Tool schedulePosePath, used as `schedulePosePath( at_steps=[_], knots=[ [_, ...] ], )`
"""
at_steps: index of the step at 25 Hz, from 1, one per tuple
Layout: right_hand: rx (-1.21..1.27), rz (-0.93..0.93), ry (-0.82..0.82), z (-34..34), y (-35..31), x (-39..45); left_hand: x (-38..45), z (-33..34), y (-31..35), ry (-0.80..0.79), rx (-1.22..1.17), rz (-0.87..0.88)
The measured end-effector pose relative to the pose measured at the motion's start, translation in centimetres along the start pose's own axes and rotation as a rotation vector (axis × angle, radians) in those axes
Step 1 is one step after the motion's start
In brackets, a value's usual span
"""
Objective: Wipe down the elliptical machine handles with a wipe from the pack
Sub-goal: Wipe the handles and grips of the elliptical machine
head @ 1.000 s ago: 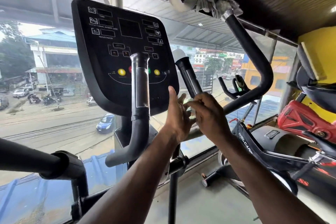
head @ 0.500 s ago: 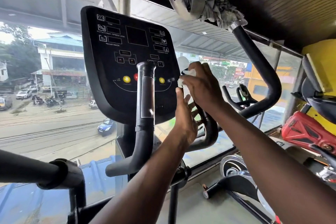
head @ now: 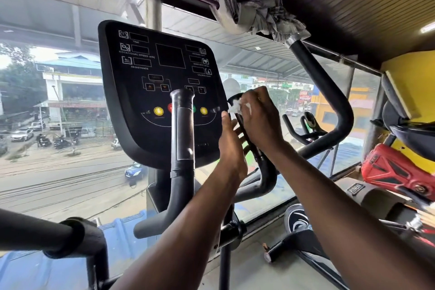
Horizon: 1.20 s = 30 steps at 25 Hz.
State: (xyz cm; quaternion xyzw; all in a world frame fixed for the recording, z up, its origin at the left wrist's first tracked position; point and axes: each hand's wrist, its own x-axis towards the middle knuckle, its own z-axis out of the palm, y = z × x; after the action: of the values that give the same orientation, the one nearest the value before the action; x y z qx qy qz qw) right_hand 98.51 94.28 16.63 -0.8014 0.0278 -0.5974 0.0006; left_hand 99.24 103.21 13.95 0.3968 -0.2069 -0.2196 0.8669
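Observation:
A small white wipe [head: 235, 108] is pressed against the top of the elliptical's right inner handle [head: 267, 176], a black curved bar beside the console. My right hand [head: 260, 119] is wrapped around that handle's upper part with the wipe in its fingers. My left hand [head: 231, 146] stands just left of the handle, fingers apart and upright, touching or nearly touching the bar. The left inner handle [head: 182, 148] rises in front of the console, untouched. The wipe pack is not in view.
The black console [head: 150, 73] fills the middle. A long right moving handle [head: 329, 92] arcs up to a grey cloth [head: 261, 15] bundled at its top. A left moving handle [head: 35, 233] crosses the lower left. Exercise bikes [head: 388, 172] stand on the right; a window is behind.
My right hand has slid up the right inner handle from its lower part to its top, with the wipe now showing. My left hand has risen alongside it.

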Motion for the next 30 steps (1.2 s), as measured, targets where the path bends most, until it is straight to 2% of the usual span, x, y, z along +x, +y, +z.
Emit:
schedulePosePath(
  at_steps=[2,5,7,8,10,12,13,15,17,18,19,23,26,28,30],
  knots=[
    [-0.014,0.143,0.014,0.3,-0.8,-1.5,0.3,0.1,0.8,0.023,0.008,0.032],
    [-0.13,0.404,-0.256,0.4,-2.0,-1.6,0.5,0.2,1.7,0.012,0.036,0.053],
    [-0.127,0.493,-0.353,0.7,-2.4,0.7,0.5,0.5,1.6,0.023,0.053,0.056],
    [-0.025,0.528,-0.365,0.6,-2.5,1.9,0.5,0.5,1.6,0.024,0.064,0.061],
    [0.399,0.648,-0.424,-0.1,-1.7,3.2,0.7,0.5,1.6,0.049,0.105,0.082],
    [0.868,0.806,-0.602,-1.5,-0.7,3.2,0.6,0.5,1.7,0.076,0.146,0.092],
    [0.94,0.847,-0.661,-1.9,-0.4,3.1,0.8,0.5,1.6,0.085,0.161,0.082],
    [0.762,0.773,-0.635,-1.3,-0.4,3.2,1.1,0.8,1.1,0.116,0.157,0.078],
    [0.346,0.529,-0.459,0.0,-1.1,3.4,1.4,1.1,1.4,0.142,0.153,0.078],
    [0.227,0.453,-0.373,0.4,-1.6,3.4,1.5,1.4,1.8,0.15,0.149,0.085],
    [0.216,0.451,-0.364,0.4,-1.8,3.4,1.6,1.7,2.0,0.151,0.155,0.087],
    [0.522,0.698,-0.564,-0.1,0.3,2.6,1.8,2.6,0.9,0.188,0.252,0.036],
    [0.645,0.913,-0.571,-1.6,1.0,-0.4,3.4,1.7,-0.6,0.179,0.335,0.011],
    [0.848,1.071,-0.6,-2.3,1.6,-3.1,4.2,1.4,-2.3,0.18,0.374,0.023],
    [0.904,1.116,-0.547,-2.2,2.4,-5.4,2.8,2.3,-3.3,0.187,0.407,0.11]
  ],
)
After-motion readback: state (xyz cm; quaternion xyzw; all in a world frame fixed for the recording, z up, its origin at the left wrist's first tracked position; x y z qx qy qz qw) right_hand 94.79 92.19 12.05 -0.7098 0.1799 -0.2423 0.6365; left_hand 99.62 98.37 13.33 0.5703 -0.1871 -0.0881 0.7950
